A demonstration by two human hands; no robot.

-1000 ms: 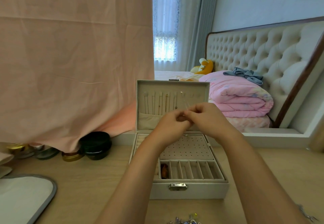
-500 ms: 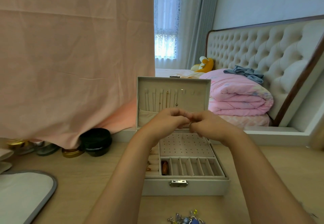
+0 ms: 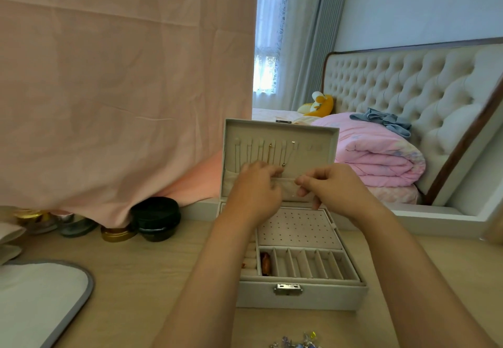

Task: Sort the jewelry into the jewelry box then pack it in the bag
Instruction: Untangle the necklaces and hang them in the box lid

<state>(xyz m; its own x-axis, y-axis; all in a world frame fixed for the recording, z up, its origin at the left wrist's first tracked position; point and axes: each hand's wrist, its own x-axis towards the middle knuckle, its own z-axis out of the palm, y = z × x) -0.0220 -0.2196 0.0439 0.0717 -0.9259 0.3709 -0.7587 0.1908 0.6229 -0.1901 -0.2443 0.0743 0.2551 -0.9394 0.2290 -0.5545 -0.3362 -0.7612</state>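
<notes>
Jewelry box sits open on the wooden table, lid upright, silver latch on the front wall. Both hands are raised over the back half of the box, in front of the lid's inner pocket, near each other but apart. Left hand has its fingers curled with thumb and forefinger tips together – cannot tell if it has hold of anything. Right hand is curled too, fingertips pinched on a thin pale strand that dangles just below them; too fine to say what it is. Inside the lid hang a few chains. In the box's front row of slots a brown piece lies in the leftmost slot; the dotted earring pad is behind that row. A small heap of loose jewelry lies in front of the box at the bottom edge, partly cut off. Left of the box – a black jar and a gold tin under the hem of a pink cloth. Further left and nearer, a flat white piece with a grey rim. Behind the box to the right, a folded pink quilt.
</notes>
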